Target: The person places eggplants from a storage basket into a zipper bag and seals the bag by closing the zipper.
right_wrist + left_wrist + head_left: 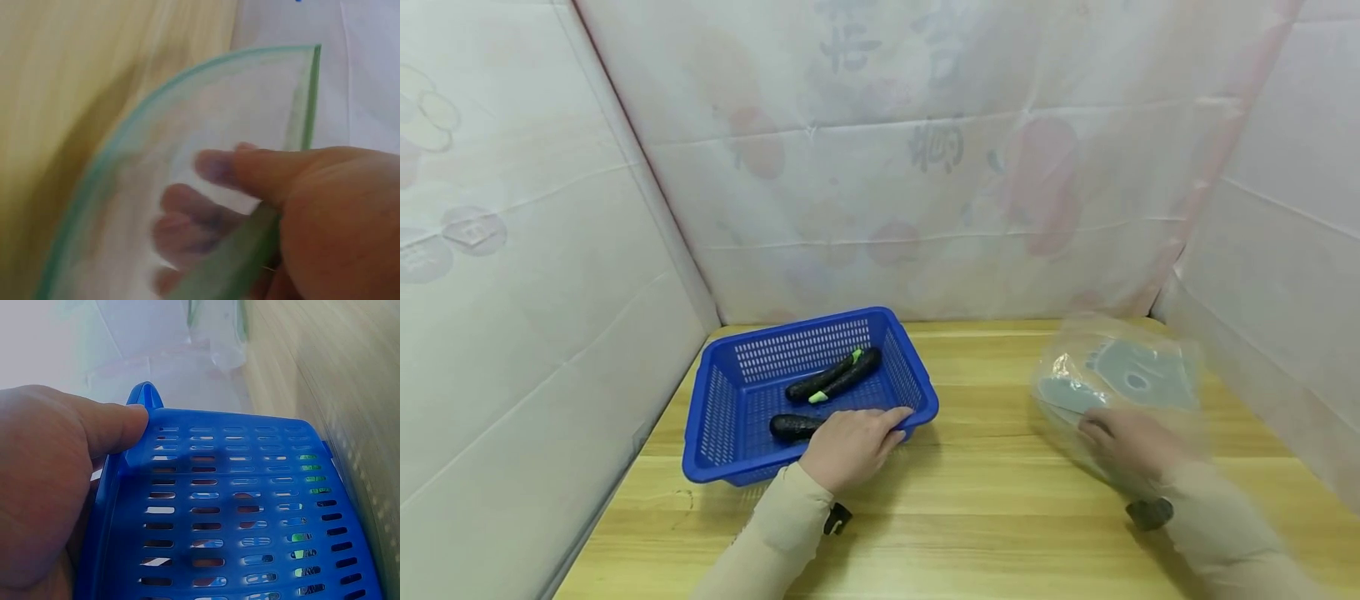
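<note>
Basket [741, 464] at ten o'clock, gripped by left hand [855, 446] part-hiding one eggplant [793, 427]; bag [1138, 375] at two, pinched by right hand [1133, 446].

A blue basket [718, 421] sits on the wood-grained table [977, 500].

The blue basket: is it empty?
No: three dark eggplants lie in the basket, one partly hidden by the left hand.

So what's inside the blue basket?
Three dark eggplants lie in the basket, two with green ends showing. The left grip hides the nearest one's right end and anything behind it.
</note>
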A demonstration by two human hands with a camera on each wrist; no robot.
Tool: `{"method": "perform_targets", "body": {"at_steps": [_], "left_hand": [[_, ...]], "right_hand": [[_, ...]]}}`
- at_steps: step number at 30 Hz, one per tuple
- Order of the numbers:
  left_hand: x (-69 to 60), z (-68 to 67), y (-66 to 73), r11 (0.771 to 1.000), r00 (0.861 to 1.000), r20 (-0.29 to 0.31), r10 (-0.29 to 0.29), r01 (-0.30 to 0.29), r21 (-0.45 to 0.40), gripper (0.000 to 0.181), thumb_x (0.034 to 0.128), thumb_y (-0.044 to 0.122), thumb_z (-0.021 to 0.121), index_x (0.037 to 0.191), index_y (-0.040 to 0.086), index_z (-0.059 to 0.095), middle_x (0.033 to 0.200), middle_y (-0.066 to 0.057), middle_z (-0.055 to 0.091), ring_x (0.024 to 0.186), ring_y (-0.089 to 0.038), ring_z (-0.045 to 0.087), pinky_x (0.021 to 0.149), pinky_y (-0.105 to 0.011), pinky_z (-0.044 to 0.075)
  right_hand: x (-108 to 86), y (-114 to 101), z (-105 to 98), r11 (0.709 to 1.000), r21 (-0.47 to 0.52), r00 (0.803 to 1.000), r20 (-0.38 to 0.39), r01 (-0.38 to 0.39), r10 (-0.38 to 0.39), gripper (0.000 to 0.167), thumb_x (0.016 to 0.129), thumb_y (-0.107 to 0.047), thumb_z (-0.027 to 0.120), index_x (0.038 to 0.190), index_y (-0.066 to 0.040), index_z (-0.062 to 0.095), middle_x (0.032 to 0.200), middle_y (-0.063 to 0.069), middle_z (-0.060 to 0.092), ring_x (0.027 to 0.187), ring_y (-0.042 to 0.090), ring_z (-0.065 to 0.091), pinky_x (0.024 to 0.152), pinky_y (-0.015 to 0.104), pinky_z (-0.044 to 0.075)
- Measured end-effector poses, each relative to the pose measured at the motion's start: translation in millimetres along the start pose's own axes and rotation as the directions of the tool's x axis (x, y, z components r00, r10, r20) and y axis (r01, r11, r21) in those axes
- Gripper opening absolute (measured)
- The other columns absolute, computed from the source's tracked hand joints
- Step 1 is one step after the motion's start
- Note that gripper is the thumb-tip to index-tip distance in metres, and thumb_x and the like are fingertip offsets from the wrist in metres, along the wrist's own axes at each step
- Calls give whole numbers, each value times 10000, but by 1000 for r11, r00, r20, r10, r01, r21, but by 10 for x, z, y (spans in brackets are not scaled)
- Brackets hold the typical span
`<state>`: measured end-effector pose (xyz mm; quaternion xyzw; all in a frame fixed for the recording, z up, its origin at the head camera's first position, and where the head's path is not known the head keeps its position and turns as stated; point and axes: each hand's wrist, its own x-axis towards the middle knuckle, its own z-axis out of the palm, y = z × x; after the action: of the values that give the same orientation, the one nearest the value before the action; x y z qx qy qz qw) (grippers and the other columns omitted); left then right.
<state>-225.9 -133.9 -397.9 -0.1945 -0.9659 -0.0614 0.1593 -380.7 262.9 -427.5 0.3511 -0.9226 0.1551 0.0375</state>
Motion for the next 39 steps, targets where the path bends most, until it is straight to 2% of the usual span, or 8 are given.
{"method": "perform_targets", "body": {"at_steps": [5, 12, 15, 20, 25, 30, 35, 39], "left_hand": [[1, 8, -3, 1000, 1000, 2, -2, 2, 1, 351, 1000, 320, 517, 1321, 201, 593, 1030, 41, 708, 822, -102, 675, 663, -296, 539], [4, 24, -9, 1000, 1000, -9, 5, -5, 0, 347, 996, 314, 527, 1316, 201, 596, 1016, 46, 708, 813, -99, 673, 658, -292, 537], [4, 29, -8, 1000, 1000, -6, 7, -7, -3, 348, 996, 315, 527, 1317, 201, 595, 1014, 47, 708, 807, -97, 673, 653, -287, 536], [3, 28, -8, 1000, 1000, -3, 2, -2, -2, 350, 990, 309, 540, 1321, 207, 591, 1013, 46, 709, 801, -99, 673, 642, -292, 535], [-1, 12, -8, 1000, 1000, -7, 2, -2, -11, 347, 986, 299, 551, 1314, 197, 597, 1014, 33, 710, 806, -108, 674, 645, -301, 537], [-2, 14, -21, 1000, 1000, -13, 5, -5, -17, 347, 986, 300, 549, 1314, 195, 598, 1033, 29, 709, 819, -113, 676, 652, -305, 538], [-12, 20, -30, 1000, 1000, -21, 6, -7, -27, 342, 984, 295, 554, 1304, 186, 605, 1031, 30, 708, 804, -112, 674, 646, -303, 535], [-8, 5, -27, 999, 1000, 12, -5, 5, -54, 340, 986, 294, 550, 1304, 184, 604, 1048, 28, 705, 831, -117, 674, 673, -316, 537]], "right_hand": [[155, -139, 169, 996, 66, 998, -33, -52, 54, 215, 1008, -289, 505, 1024, -166, 680, 920, -33, 676, 888, 238, 648, 801, 483, 487], [299, -269, 263, 967, 214, 990, 60, -136, 126, 367, 979, -303, 567, 1246, -51, 549, 749, -37, 610, 599, 112, 548, 604, 333, 461], [309, -307, 259, 968, 218, 989, 98, -127, 107, 498, 925, -268, 653, 1305, 8, 486, 832, -8, 624, 653, 111, 575, 629, 336, 480], [258, -343, 205, 987, 139, 988, 141, -83, 63, 510, 814, -275, 770, 1148, 27, 531, 878, 57, 603, 783, 197, 591, 683, 409, 490], [145, -321, 129, 991, 86, 970, 227, -106, 84, 402, 803, -368, 760, 900, -53, 529, 767, 11, 522, 689, 166, 504, 619, 356, 441], [82, -254, 124, 993, 49, 963, 252, -109, 93, 277, 886, -285, 661, 736, -132, 485, 664, -38, 451, 593, 115, 420, 559, 287, 363], [150, -200, 212, 992, 100, 974, 219, -74, 51, 303, 983, -263, 542, 713, -157, 453, 628, -54, 413, 553, 87, 396, 555, 266, 348], [220, -186, 268, 976, 202, 979, 200, -78, 37, 324, 1011, -287, 500, 727, -140, 449, 627, -41, 419, 541, 90, 399, 529, 257, 360]]}}
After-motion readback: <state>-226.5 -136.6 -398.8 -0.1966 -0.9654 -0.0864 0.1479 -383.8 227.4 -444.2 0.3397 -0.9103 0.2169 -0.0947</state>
